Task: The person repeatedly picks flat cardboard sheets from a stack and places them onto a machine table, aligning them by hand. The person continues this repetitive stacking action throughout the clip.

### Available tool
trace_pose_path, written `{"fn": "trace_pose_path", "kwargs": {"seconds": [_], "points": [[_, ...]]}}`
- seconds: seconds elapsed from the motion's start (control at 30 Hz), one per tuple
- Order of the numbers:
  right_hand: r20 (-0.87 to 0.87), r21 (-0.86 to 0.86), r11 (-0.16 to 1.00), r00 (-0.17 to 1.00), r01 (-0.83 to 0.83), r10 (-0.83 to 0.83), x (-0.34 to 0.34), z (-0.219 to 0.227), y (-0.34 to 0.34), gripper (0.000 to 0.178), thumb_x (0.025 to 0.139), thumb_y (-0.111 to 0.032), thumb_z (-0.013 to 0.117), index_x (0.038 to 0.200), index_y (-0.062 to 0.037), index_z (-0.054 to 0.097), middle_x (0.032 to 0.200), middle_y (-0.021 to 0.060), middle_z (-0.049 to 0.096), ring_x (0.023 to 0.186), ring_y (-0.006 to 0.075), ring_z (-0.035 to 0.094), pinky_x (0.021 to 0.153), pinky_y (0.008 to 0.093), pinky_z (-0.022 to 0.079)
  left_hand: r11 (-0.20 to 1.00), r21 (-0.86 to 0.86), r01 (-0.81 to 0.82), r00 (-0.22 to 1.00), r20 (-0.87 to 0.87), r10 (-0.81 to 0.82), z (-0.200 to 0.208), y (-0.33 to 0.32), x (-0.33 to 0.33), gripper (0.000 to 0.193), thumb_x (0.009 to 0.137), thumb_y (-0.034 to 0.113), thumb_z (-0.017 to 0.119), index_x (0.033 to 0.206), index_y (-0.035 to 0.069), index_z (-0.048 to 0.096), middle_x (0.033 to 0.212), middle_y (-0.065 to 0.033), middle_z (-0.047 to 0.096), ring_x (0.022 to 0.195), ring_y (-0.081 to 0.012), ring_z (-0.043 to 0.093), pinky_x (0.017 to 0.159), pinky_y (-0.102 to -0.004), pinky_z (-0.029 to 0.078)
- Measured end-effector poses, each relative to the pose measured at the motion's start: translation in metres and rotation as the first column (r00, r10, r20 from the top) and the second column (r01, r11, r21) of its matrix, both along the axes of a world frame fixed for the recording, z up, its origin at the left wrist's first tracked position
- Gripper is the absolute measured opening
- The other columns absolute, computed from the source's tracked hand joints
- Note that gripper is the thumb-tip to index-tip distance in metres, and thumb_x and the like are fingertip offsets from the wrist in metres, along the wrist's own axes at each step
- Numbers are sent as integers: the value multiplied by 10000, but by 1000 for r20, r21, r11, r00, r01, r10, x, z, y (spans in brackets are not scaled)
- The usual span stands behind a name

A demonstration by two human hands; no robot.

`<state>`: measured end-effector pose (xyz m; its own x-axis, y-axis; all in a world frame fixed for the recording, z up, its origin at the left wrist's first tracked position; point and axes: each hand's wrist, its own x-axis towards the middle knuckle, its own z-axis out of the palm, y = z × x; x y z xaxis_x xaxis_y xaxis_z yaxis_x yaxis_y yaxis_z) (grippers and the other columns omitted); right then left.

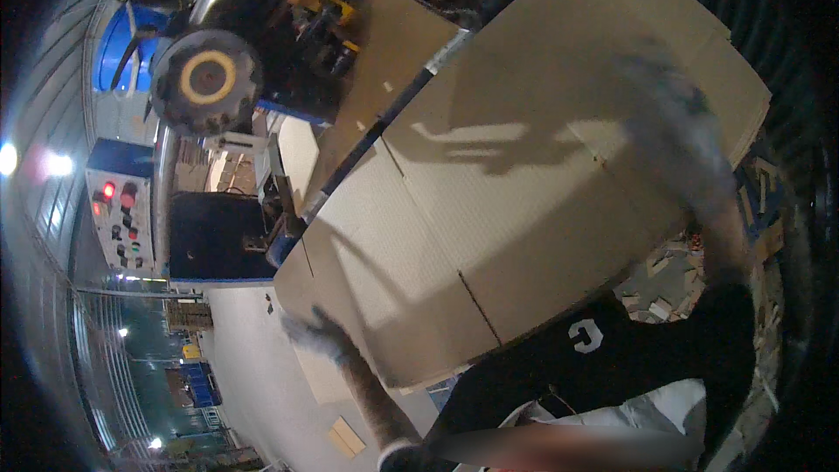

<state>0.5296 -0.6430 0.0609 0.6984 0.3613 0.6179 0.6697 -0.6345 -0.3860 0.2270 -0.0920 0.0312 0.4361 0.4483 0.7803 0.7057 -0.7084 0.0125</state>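
A large brown cardboard sheet (489, 210) with short slots and crease lines lies tilted in front of me, across a machine's feed bed. My left hand (322, 338), in a pale grey glove, is beside the sheet's lower left corner. Its thumb stands apart from the stretched fingers, and nothing shows in it; whether it touches the cardboard is unclear. Over the far right part of the sheet, my right hand (669, 109), also gloved, is smeared by motion, so its fingers cannot be made out. A shadow with finger shapes falls on the cardboard's middle.
A dark metal bar (384, 122) runs along the sheet's far edge. Beyond it are a round wheel (208, 81) and a blue container (127, 48). At left hangs a control panel (121, 214) with a lit red lamp. Cardboard scraps (660, 284) litter the floor at right.
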Motion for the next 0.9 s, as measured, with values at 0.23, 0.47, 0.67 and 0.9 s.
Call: {"fn": "trace_pose_path", "kwargs": {"seconds": [0.23, 0.47, 0.67, 0.9], "points": [[-264, -171, 617, 568, 768, -780, -51, -104, -81, 495, 955, -266, 502, 1371, -5, 438, 1440, 210, 406, 1343, 356, 375, 1080, 389, 342, 520, -590, -617, 701, -112, 704, -39, 31, -186, 653, 859, 564, 573, 1007, -69, 636, 873, -214, 657, 761, -298, 575, 714, -410, 473], [-43, -218, 604, 610, 767, -791, -42, -130, -91, 701, 959, -465, 448, 1385, 84, 358, 1445, 284, 349, 1357, 408, 326, 1120, 442, 271, 560, -720, -410, 738, 99, 667, -51, 61, -224, 608, 867, 538, 554, 1003, -43, 671, 913, -194, 684, 789, -324, 625, 731, -413, 487], [-64, 103, 636, 643, 765, -763, -28, -116, -76, 707, 950, -479, 465, 1364, 89, 387, 1404, 289, 405, 1345, 399, 341, 1125, 430, 244, 646, -492, 583, 100, 833, 544, 9, 13, -216, 567, 915, 372, 520, 1411, 129, 390, 1418, -126, 407, 1300, -332, 386, 1039, -477, 333], [-187, 888, 421, 981, 188, -43, -28, 2, -21, 444, 932, -188, 559, 1300, 48, 478, 1259, 127, 557, 1133, 218, 514, 997, 322, 376, 397, -308, 865, 188, 930, 315, 17, 70, -215, 476, 947, 311, 508, 1312, 8, 460, 1333, -175, 474, 1212, -312, 482, 1042, -433, 395]]}}
